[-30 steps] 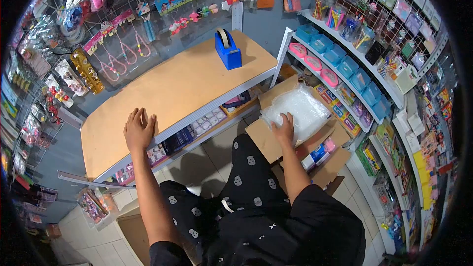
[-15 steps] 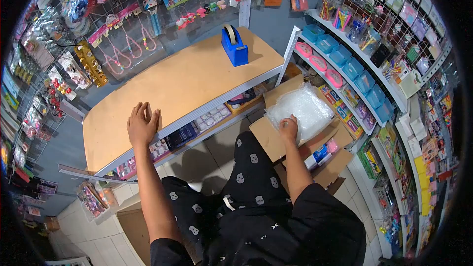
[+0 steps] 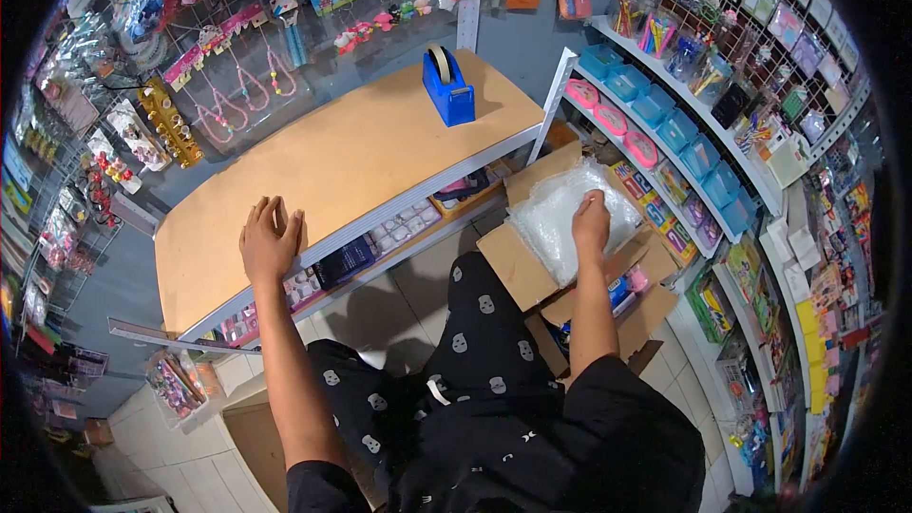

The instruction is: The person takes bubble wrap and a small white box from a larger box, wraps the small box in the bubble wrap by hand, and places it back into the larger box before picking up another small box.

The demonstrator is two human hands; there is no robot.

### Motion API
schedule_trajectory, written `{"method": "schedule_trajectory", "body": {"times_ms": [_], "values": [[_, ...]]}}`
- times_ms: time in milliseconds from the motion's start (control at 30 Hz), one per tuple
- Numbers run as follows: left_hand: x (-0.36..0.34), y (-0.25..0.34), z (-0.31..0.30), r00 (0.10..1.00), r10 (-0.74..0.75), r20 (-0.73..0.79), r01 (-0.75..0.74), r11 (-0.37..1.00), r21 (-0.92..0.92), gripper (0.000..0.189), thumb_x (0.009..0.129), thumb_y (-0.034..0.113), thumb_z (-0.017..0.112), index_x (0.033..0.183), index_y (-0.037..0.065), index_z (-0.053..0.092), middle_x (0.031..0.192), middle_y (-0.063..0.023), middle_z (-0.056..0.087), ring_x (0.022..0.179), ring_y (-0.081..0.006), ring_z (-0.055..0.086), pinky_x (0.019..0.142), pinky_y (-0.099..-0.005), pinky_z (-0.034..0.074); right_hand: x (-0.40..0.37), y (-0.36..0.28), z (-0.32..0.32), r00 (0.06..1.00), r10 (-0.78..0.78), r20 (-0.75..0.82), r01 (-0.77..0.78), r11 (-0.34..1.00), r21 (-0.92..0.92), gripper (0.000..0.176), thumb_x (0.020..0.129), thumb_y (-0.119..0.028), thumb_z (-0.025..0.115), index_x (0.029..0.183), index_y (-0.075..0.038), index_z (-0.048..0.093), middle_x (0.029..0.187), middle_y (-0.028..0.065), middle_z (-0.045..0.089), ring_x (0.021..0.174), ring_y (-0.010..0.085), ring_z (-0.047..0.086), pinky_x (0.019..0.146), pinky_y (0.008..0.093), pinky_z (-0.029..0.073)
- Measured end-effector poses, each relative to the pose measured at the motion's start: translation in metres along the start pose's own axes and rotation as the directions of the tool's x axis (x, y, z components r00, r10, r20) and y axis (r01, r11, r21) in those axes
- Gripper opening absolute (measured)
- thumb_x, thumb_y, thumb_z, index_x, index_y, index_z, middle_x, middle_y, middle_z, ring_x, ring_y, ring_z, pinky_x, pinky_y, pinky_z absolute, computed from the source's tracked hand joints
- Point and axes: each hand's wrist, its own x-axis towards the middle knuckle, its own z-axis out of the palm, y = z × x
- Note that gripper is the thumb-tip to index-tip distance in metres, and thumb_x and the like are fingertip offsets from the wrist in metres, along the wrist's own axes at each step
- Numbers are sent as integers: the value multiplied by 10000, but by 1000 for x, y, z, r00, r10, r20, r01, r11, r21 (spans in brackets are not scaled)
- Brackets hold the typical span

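My left hand rests on the front edge of the wooden tabletop, fingers spread and nothing in them. Over the open cardboard box on my right, my right hand has its fingers pinched together against the clear bubble wrap. The bubble wrap lies in a pile across the top of the box, partly covered by my hand and wrist. Beneath my forearm, a blue and white package shows between the flaps. A blue tape dispenser with a roll of tape stands at the far right of the tabletop.
Shelves with blue containers and pink cases rise on the right. Hair accessories and bracelets hang on the wire grid behind the table. A clear bin sits on the floor at left, near another cardboard box.
My right hand has moved right and slightly away from me, from the bubble wrap's near left part to its right side. My left hand stays on the table edge.
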Motion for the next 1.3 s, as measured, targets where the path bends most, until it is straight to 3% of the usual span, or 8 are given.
{"method": "schedule_trajectory", "body": {"times_ms": [267, 367, 467, 567, 767, 967, 1100, 1300], "values": [[-3, 5, -4, 999, 31, -34, -30, 999, 12, 603, 948, 535, 660, 1377, 112, 667, 1514, -183, 560, 1440, -370, 485, 1183, -485, 374, 49, 80, 2, 991, 92, -92, -88, 995, 47, 254, 985, -151, 573, 1236, -110, 567, 1054, 287, 717, 1028, 479, 685, 881, 558, 523], [-3, 6, -5, 999, 29, -34, -29, 999, 17, 598, 951, 533, 659, 1376, 113, 668, 1513, -176, 563, 1443, -368, 482, 1183, -487, 374, 62, 93, 2, 979, 61, -196, -29, 986, 167, 329, 963, -115, 574, 1287, -63, 562, 1080, 282, 723, 1055, 448, 694, 927, 519, 524], [-3, 5, -4, 999, 29, -29, -28, 999, 16, 591, 956, 527, 656, 1380, 115, 665, 1517, -168, 561, 1447, -364, 478, 1183, -490, 371, 80, 111, 8, 924, -110, -365, 190, 964, 189, 385, 925, -45, 584, 1308, -19, 554, 1055, 180, 736, 989, 348, 718, 895, 437, 538], [-2, 5, -3, 999, 33, -27, -32, 999, 22, 591, 957, 524, 654, 1384, 116, 661, 1518, -166, 560, 1450, -357, 476, 1184, -491, 367, 72, 71, -38, 967, -12, -255, 70, 973, 221, 388, 928, -26, 582, 1314, -8, 546, 1032, 226, 743, 991, 372, 724, 897, 442, 541], [-2, 5, -4, 999, 37, -35, -36, 999, 26, 590, 952, 520, 657, 1377, 111, 663, 1508, -173, 567, 1443, -354, 483, 1185, -486, 366, 60, 32, -71, 969, -23, -246, 114, 926, 360, 349, 946, -47, 636, 1289, -28, 578, 904, 134, 726, 802, 238, 703, 760, 357, 538], [-2, 4, -2, 998, 49, -50, -48, 999, 15, 593, 942, 510, 667, 1365, 93, 668, 1494, -184, 575, 1425, -355, 501, 1177, -476, 383, 31, -10, -57, 963, -212, -168, 270, 769, 580, 276, 956, -37, 657, 1228, -19, 611, 919, 78, 710, 795, 157, 665, 732, 301, 513], [1, 1, -1, 1000, 6, 3, -6, 1000, -17, 619, 940, 548, 654, 1375, 108, 661, 1536, -149, 545, 1466, -324, 455, 1203, -507, 333, -22, -61, -49, 946, -311, 93, 167, 711, 683, 228, 979, -56, 657, 1198, -8, 622, 911, 21, 667, 804, 87, 608, 733, 251, 486], [-2, -4, 4, 988, 103, -114, -103, 995, 8, 608, 924, 515, 675, 1318, 51, 686, 1439, -199, 612, 1368, -366, 549, 1149, -478, 417, -119, -140, -23, 682, -555, 477, -117, 561, 820, 238, 1019, -72, 627, 1244, -2, 591, 985, 16, 651, 853, 71, 599, 754, 226, 489]]}}
